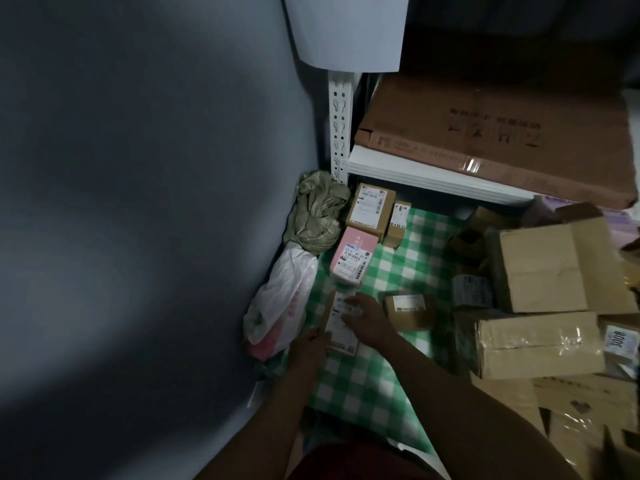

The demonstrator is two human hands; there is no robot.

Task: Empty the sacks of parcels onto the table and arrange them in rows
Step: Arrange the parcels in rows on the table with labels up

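Cardboard parcel (pixel 341 327), low centre on the green checked table (pixel 388 271), is getting lined up: left hand (pixel 308 344) is pinching its near-left edge, right hand (pixel 369 320) is pressing relaxed fingers across the label (pixel 337 336). It's looking light, stiff, easy sliding; opposite edges are offering the best hold.

Parcel storage/sorting rm: metal shelf rack (pixel 338 126) w/ flat carton (pixel 502 133), labelled boxes (pixel 540 271) piled on checked tablecloth (pixel 374 375).
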